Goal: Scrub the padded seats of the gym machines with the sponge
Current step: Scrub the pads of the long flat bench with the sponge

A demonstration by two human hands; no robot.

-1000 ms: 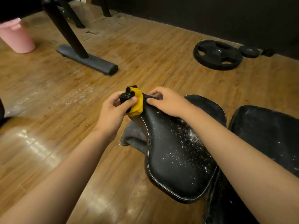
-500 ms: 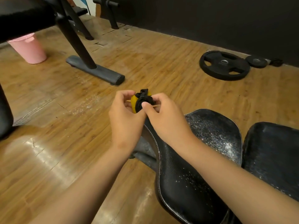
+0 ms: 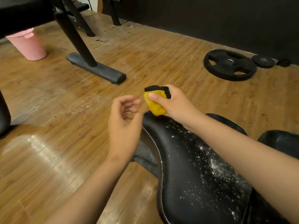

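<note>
A black padded seat (image 3: 191,172) speckled with white dust fills the lower right of the head view. My right hand (image 3: 176,102) grips a yellow sponge with a black scouring face (image 3: 156,101), held at the seat's front tip, its lower corner at the padding. My left hand (image 3: 124,120) hovers just left of the seat's tip, fingers loosely curled and holding nothing. A second black pad (image 3: 281,141) lies at the right edge.
Wooden floor with white dust scattered to the left. A black machine leg and its foot bar (image 3: 97,68) stand at the upper left, with a pink bucket (image 3: 27,44) behind. A large weight plate (image 3: 229,64) and a small one (image 3: 263,61) lie by the dark wall.
The sponge passed from both hands into my right hand alone. My left hand let go and drew back to the left. The right hand brought the sponge down to the seat's tip.
</note>
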